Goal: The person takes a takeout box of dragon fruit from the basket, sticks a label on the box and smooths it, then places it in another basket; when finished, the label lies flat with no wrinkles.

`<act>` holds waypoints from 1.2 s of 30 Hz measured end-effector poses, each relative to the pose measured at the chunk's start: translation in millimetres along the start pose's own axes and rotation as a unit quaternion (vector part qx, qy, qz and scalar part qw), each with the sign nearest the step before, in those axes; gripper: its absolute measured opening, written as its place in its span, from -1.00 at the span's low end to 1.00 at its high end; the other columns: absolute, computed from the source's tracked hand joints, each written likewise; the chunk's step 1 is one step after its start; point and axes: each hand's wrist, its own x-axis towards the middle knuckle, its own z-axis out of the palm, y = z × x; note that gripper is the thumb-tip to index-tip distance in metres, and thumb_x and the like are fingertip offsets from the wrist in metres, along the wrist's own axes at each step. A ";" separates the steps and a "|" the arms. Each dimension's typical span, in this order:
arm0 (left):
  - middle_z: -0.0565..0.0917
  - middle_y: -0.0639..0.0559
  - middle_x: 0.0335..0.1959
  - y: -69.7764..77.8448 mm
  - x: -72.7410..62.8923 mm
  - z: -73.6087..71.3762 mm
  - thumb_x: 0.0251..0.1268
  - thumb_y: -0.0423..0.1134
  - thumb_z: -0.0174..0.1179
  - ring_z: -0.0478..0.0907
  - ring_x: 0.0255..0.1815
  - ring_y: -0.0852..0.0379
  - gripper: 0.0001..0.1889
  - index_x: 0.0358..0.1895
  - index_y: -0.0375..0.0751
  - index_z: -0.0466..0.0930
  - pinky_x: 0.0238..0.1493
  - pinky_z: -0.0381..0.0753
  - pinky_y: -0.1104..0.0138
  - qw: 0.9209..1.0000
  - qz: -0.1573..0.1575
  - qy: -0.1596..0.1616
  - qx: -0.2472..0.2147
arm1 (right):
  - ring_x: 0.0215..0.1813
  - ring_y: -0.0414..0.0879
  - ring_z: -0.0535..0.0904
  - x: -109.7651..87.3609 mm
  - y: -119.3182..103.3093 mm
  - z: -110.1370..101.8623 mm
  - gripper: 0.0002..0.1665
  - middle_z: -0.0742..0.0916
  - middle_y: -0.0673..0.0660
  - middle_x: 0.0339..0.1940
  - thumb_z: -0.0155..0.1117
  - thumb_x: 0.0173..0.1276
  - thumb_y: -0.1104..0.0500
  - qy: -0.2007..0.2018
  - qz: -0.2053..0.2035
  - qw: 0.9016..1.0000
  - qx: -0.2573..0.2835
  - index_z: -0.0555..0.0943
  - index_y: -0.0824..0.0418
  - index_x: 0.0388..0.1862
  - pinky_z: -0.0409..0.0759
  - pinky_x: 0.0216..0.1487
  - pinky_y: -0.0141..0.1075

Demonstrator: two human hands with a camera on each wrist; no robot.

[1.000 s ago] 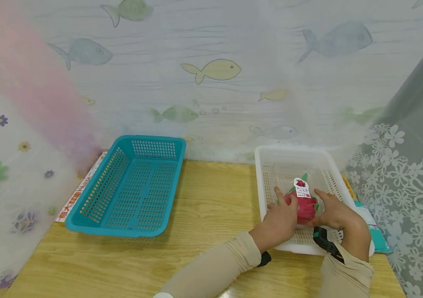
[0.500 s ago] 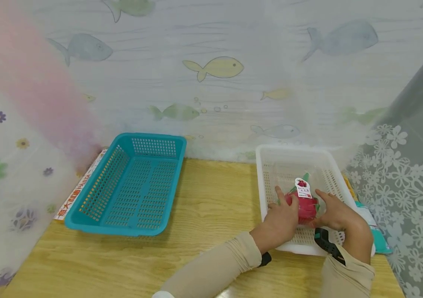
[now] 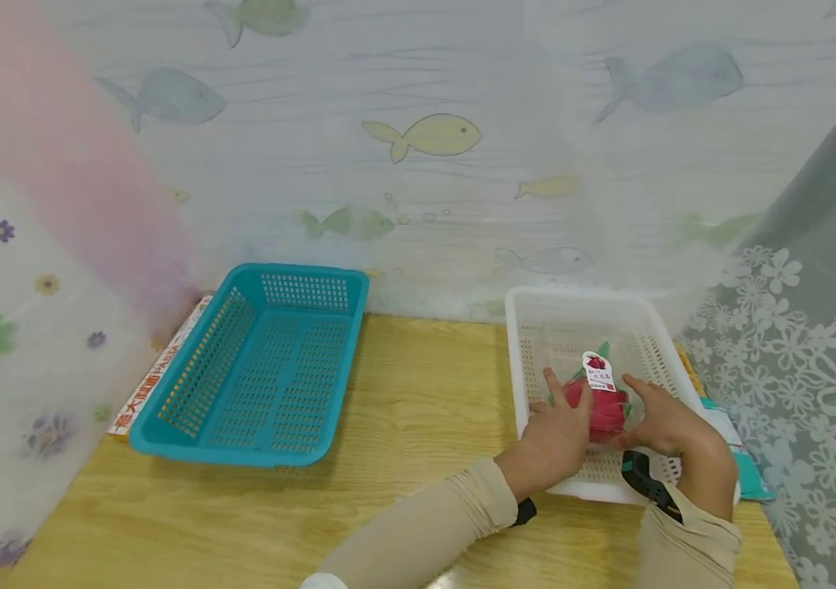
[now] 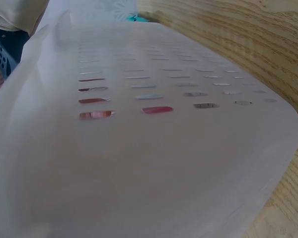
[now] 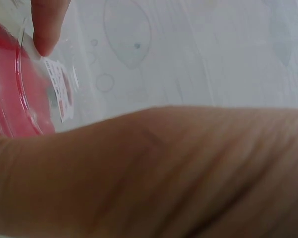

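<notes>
A pink dragon fruit (image 3: 608, 415) with green tips lies in a clear plastic box (image 3: 558, 343) inside the white basket (image 3: 512, 360). The box bears a white label (image 3: 598, 375). From the left, my left hand (image 3: 556, 433) holds the box with its fingers spread over that side. My right hand (image 3: 676, 421) grips the opposite side, thumb toward the near end. The right wrist view shows a finger (image 5: 49, 27) of that hand at the box beside the label (image 5: 60, 91). In the left wrist view, the basket wall (image 4: 139, 163) hides the left hand.
A teal basket (image 3: 244, 454) stands on the left of the wooden table (image 3: 418, 393), a pasta box (image 3: 160, 372) along its left side. A teal-and-white packet (image 3: 752, 474) and something yellow (image 3: 690, 370) show right of the white basket. A patterned curtain (image 3: 425, 213) hangs behind.
</notes>
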 end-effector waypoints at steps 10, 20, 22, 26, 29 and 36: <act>0.14 -0.31 0.60 1.2 1.5 0.2 0.39 0.04 0.27 0.69 0.14 -0.13 -0.17 0.63 0.13 0.05 -0.45 0.74 0.36 1.000 0.011 0.004 -0.005 | 0.44 0.66 0.11 -1.2 4.1 -1.1 0.33 0.16 0.70 0.49 0.64 0.06 0.05 0.010 -0.002 1.000 0.001 0.03 0.48 0.59 0.33 0.27 0.50; 0.18 -0.28 0.59 1.8 1.1 -5.3 0.32 0.08 0.32 0.71 0.07 -0.11 -0.18 0.58 0.10 0.15 -0.46 0.74 0.35 0.999 0.014 0.037 -0.018 | 0.41 0.66 0.18 -10.0 5.7 -6.5 0.33 0.18 0.70 0.49 0.60 0.13 -0.05 0.012 0.000 1.000 -0.023 0.00 0.53 0.58 0.42 0.20 0.45; 0.18 -0.27 0.58 -0.9 -0.4 -10.6 0.35 0.09 0.29 0.70 0.07 -0.04 -0.22 0.56 0.10 0.18 -0.43 0.74 0.37 0.998 0.021 0.047 -0.028 | 0.41 0.67 0.17 -13.3 4.5 -9.4 0.32 0.16 0.71 0.49 0.56 0.17 -0.06 0.017 0.000 0.999 -0.030 -0.01 0.54 0.58 0.42 0.19 0.45; 0.22 -0.17 0.59 -15.5 -2.1 -26.5 0.41 0.16 0.22 0.66 0.08 0.07 -0.30 0.54 0.14 0.24 -0.16 0.75 0.35 0.997 0.027 0.065 -0.033 | 0.40 0.72 0.13 -17.4 -1.0 -14.2 0.22 0.10 0.76 0.48 0.40 0.36 -0.12 0.045 -0.013 0.998 -0.044 -0.06 0.55 0.59 0.39 0.18 0.48; 0.23 -0.10 0.60 -32.7 -3.2 -36.7 0.45 0.20 0.16 0.59 0.24 0.05 -0.33 0.54 0.18 0.24 0.08 0.70 0.27 0.996 0.021 0.077 -0.032 | 0.40 0.75 0.09 -19.1 -10.3 -16.2 0.21 0.03 0.77 0.50 0.27 0.46 -0.19 0.064 -0.015 0.997 -0.047 -0.14 0.54 0.61 0.33 0.19 0.53; 0.12 -0.13 0.65 -83.7 -12.2 -45.4 0.49 0.20 0.11 0.19 0.62 -0.14 -0.34 0.57 0.14 0.25 0.41 0.48 0.00 0.991 0.010 0.117 -0.064 | 0.43 0.78 0.01 -21.5 -32.6 -12.1 0.31 -0.04 0.77 0.52 0.35 0.38 -0.21 0.092 -0.023 0.994 -0.048 -0.18 0.52 0.62 0.23 0.25 0.58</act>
